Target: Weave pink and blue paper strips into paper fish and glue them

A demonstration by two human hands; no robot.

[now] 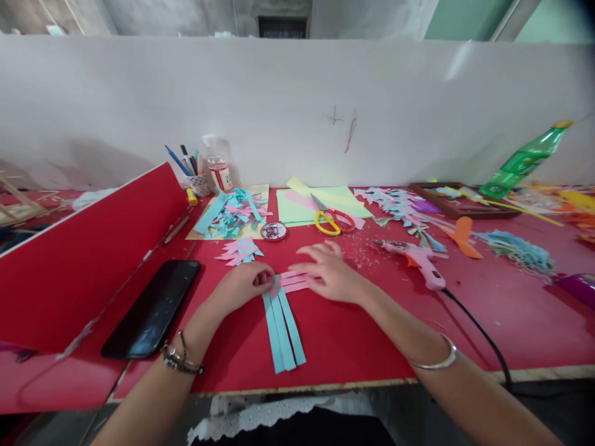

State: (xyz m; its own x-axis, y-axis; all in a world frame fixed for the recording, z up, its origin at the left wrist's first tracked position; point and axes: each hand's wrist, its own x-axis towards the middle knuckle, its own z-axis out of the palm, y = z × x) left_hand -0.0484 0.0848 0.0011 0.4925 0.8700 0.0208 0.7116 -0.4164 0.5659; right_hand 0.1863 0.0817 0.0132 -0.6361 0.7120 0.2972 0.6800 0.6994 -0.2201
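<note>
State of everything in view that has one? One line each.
left hand: fingers curled, at the woven part
right hand: fingers spread, over the pink strips
blue strips: loose ends fanned toward the table edge
scissors: lying on paper sheets
glue gun: lying down, cord attached; power can't tell
phone: face up, screen dark
green bottle: cap on
pen cup: upright, holding pens

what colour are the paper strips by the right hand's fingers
The strips by the right hand are pink, best seen in the head view.
</note>
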